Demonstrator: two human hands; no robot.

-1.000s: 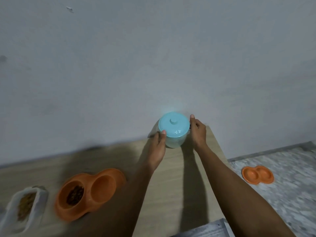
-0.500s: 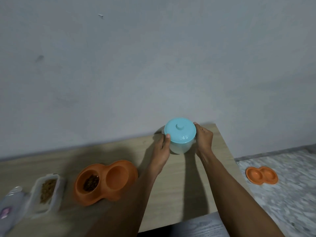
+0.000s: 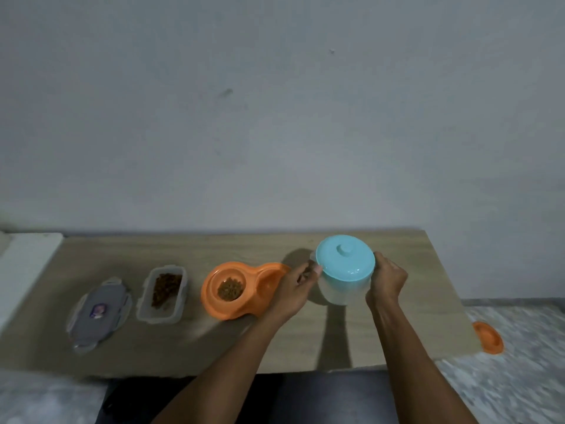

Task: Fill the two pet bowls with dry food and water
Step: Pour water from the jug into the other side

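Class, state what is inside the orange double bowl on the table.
The orange double bowl holds dry food in its left well. The other well is partly covered by the left hand; its visible part shows no food, and water cannot be judged.

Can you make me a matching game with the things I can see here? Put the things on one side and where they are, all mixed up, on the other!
Things:
1. blue-lidded jar
2. clear tub
3. grey lid
4. small orange bowl

Where or how:
A. down on the floor
B. lying flat, left of the clear tub
C. held between the left hand and the right hand
D. open, with brown dry food inside

Pairs: 1-C, 2-D, 3-B, 4-A
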